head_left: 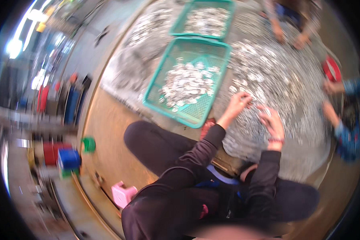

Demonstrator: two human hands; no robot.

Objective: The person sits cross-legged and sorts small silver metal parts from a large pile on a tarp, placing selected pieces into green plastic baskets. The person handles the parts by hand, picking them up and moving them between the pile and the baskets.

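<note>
Green basket [154,90] holds silvery pieces [188,85]; both hands [239,103] [271,122] paw the loose heap [284,80], grips blurred beyond telling.

Motion blur smears the whole view, so the small silvery pieces [268,84] heaped on the floor cannot be told apart or identified. The left hand [239,103] and right hand [273,122] rest on the heap, but their fingertips blur into it, and whether either grips a piece cannot be told. Far right, other people's hands [332,112] are cut off by the dark rim. The far green basket [204,18] is cropped at the top edge.
</note>
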